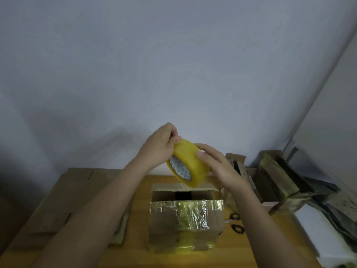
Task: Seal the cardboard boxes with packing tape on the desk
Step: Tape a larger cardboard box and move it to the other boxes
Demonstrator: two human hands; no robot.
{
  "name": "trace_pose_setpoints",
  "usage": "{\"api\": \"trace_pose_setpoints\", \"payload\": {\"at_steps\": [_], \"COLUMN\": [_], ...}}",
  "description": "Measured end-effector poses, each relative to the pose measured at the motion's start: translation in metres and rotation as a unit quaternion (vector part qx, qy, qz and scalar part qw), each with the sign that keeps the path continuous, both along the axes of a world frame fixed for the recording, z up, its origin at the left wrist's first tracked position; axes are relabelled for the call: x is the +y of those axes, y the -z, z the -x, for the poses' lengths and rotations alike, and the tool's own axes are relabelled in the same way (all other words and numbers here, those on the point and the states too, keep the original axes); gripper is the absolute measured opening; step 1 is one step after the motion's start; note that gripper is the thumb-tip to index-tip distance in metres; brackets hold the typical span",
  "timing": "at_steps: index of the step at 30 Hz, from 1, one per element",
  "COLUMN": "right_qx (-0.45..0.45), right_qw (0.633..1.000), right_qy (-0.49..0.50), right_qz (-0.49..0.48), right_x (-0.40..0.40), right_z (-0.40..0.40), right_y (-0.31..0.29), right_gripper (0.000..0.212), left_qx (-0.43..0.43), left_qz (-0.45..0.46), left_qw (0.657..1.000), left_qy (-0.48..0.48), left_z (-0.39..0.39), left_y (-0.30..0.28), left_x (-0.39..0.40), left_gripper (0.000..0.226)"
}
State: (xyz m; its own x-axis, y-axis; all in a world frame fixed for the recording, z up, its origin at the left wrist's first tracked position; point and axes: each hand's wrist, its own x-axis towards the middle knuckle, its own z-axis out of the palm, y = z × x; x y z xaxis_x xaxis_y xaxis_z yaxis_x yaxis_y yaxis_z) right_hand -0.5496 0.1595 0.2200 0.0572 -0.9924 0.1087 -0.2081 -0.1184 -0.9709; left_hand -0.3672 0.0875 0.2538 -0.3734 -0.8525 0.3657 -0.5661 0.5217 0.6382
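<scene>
Both hands are raised over the desk [139,246], sharing one roll of yellow packing tape [188,163]. Your left hand [159,147] cups the roll from the far side with fingers curled at its upper edge, thumb and forefinger pinched together there, most likely picking at the loose tape end. Your right hand [216,165] wraps the roll's outer band, thumb pressed on the face toward you, steadying it so the other hand can work.

You hold the roll tilted, its printed core turned down and to the left, directly above the cardboard box [185,215] that waits in the middle of the desk. That placement looks deliberate: once the end lifts, the strip can drop straight onto the box. Its top is not yet closed; a dark gap shows between the flaps, while crinkled tape already covers the near side.

Black-handled scissors [236,223] lie just beside the box on the right, handy for cutting the strip. Flattened cardboard [63,198] rests to the left, and a heap of taped bundles [278,180] sits against the wall to the right.
</scene>
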Motion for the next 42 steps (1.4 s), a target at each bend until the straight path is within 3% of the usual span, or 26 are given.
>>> {"api": "trace_pose_setpoints", "payload": {"at_steps": [3,5,7,9,14,19,21,23,26,28,30,35,38,42], "right_qx": [-0.042,0.045,0.175,0.204,0.030,-0.006,0.017,0.063,0.214,0.343,0.421,0.490,0.429,0.403], "right_qw": [0.999,0.998,0.978,0.969,0.994,0.995,0.993,0.992,0.973,0.936,0.902,0.863,0.893,0.907], "right_qy": [-0.009,0.051,0.102,0.106,0.026,0.033,0.058,0.072,0.043,0.009,-0.022,-0.046,-0.071,-0.068], "right_qz": [-0.001,0.002,-0.042,-0.089,-0.098,-0.094,-0.099,-0.087,-0.076,-0.083,-0.094,-0.111,-0.113,-0.104], "right_x": [0.008,0.005,0.000,0.001,0.024,0.028,0.025,0.018,0.004,-0.006,-0.015,-0.035,-0.040,-0.045], "right_z": [0.009,0.010,0.012,0.018,0.023,0.015,0.012,0.010,0.004,-0.003,-0.013,-0.014,-0.007,-0.006], "right_y": [0.002,0.005,0.007,0.008,0.013,0.016,0.014,0.013,0.007,0.003,0.000,0.004,0.003,0.006], "right_gripper": [0.037,0.063,0.070,0.055,0.037,0.051,0.054,0.042,0.020,0.040,0.046,0.038,0.038,0.027], "left_qx": [-0.011,-0.028,-0.067,-0.068,0.007,0.028,0.034,0.024,0.014,0.024,0.034,0.141,0.147,0.139], "left_qz": [0.067,0.165,0.225,0.189,0.104,0.037,-0.005,-0.054,-0.052,-0.026,-0.007,-0.014,-0.072,-0.183], "left_qw": [0.998,0.986,0.972,0.979,0.991,0.992,0.993,0.992,0.993,0.994,0.994,0.978,0.979,0.972], "left_qy": [-0.009,-0.010,-0.009,-0.028,-0.087,-0.119,-0.114,-0.110,-0.104,-0.101,-0.107,-0.156,-0.120,-0.041], "left_z": [0.007,0.009,0.010,0.007,0.000,-0.020,-0.037,-0.054,-0.072,-0.074,-0.073,-0.080,-0.088,-0.100], "left_y": [-0.015,-0.024,-0.028,-0.024,-0.025,-0.019,-0.005,0.013,0.037,0.047,0.051,0.050,0.065,0.090], "left_x": [0.010,0.020,0.025,0.022,0.005,-0.001,0.002,0.006,0.019,0.030,0.039,0.038,0.028,0.016], "left_gripper": [0.009,0.012,0.013,0.012,0.012,0.013,0.014,0.016,0.012,0.007,0.007,0.008,0.010,0.033]}}
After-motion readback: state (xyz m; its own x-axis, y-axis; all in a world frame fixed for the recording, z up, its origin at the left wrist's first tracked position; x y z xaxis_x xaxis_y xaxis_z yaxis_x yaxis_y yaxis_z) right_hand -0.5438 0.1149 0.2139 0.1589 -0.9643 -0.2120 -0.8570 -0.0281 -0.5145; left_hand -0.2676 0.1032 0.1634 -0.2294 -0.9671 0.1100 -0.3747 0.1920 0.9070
